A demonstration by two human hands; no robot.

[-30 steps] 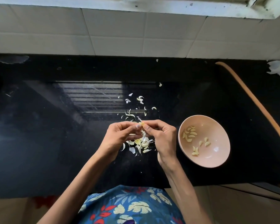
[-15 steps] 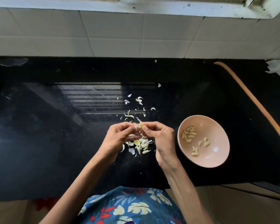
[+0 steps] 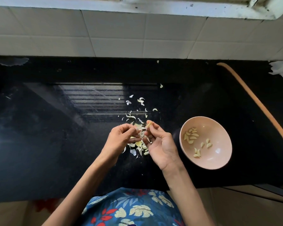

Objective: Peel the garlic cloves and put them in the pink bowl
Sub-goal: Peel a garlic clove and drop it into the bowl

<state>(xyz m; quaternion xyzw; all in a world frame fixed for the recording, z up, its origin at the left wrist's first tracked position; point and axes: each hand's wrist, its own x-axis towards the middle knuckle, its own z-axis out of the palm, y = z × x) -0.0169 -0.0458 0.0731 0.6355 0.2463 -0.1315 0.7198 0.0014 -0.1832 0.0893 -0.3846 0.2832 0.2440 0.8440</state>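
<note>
My right hand [image 3: 160,144] pinches a small pale garlic clove [image 3: 149,123] between thumb and fingertips, palm turned up. Just left of it, my left hand [image 3: 121,138] has its fingers curled and pinches a thin strip of garlic skin [image 3: 140,128]. Both hands hover over a heap of skins and cloves [image 3: 140,146] on the black counter. The pink bowl [image 3: 219,162] stands to the right of my right hand and holds several peeled cloves [image 3: 190,136].
Loose skin flakes [image 3: 141,101] lie scattered on the black counter [image 3: 55,136] behind the hands. An orange hose [image 3: 258,103] curves along the right side. A crumpled white scrap [image 3: 280,68] sits at the far right by the tiled wall [image 3: 121,35].
My hands have drawn apart: the right one has turned palm up and kept the clove, while the left has pulled away to the left with a strip of skin.
</note>
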